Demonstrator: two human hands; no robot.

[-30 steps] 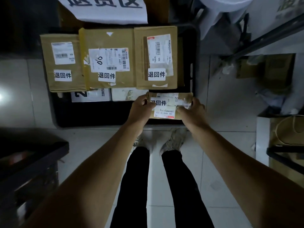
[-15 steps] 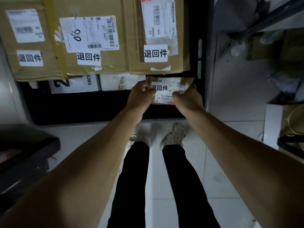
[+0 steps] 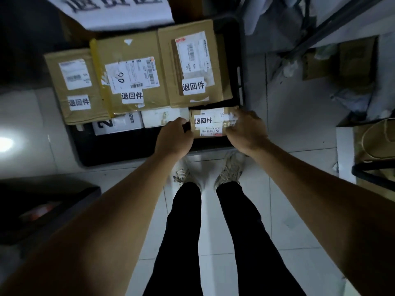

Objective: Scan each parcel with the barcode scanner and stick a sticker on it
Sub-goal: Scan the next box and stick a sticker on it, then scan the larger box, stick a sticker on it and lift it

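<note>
Both hands are on the small parcel [image 3: 210, 122], one at each end. The left hand [image 3: 174, 138] has its fingers [image 3: 181, 122] curled round the parcel's left edge, and the right hand [image 3: 245, 131] has its fingers [image 3: 235, 115] wrapped over the right end, so the little brown box sits right between the two sets of fingers. It's held flat, label side up, with a white sticker [image 3: 203, 120] with black characters showing just past the left fingers and a shipping label below it.

The parcel is at the near right corner of a black tray [image 3: 119, 146] on the floor. Just beyond the fingers is a bigger parcel [image 3: 194, 67] with the same kind of sticker, its near edge right up against the small one. Left of the left fingers there's a white packet [image 3: 162, 116] and another white one with a big black print [image 3: 117, 124], both tucked partly under the middle parcel [image 3: 130, 75]. Further left lies a third brown parcel [image 3: 72, 86], also stickered.

Below the hands you can see the person's black trousers and light sneakers [image 3: 230, 169] on the white tile floor [image 3: 235, 263]. A white sign [image 3: 119, 9] sits past the tray, blurry.
</note>
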